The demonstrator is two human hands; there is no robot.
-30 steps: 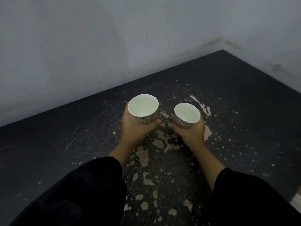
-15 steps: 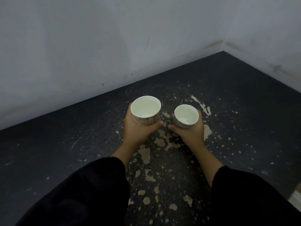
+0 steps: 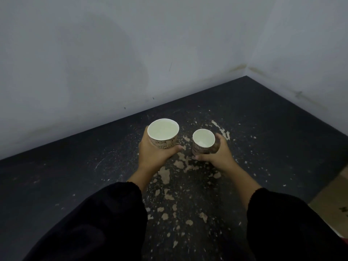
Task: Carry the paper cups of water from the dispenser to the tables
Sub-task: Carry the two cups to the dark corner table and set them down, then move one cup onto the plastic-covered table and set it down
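Note:
I hold two white paper cups with dark lettering, both filled with water. My left hand [image 3: 154,153] grips the larger-looking left cup [image 3: 163,134] from below and holds it upright above the black tabletop [image 3: 273,129]. My right hand [image 3: 218,155] wraps the right cup [image 3: 203,141], which sits lower, at or just above the tabletop. I cannot tell if its base touches. The right fingers are blurred at the cup's far side, and the thumb lies near its base. Black sleeves cover both forearms.
The tabletop is worn, with pale patches of flaked paint [image 3: 165,176] under and between my hands. It fits into a corner of two grey walls [image 3: 246,70]. Its right edge [image 3: 331,178] drops to a beige floor [image 3: 335,200] at the lower right.
The right cup has dropped lower toward the tabletop, and my right hand has shifted round to its right side. The left cup has stayed at about the same height.

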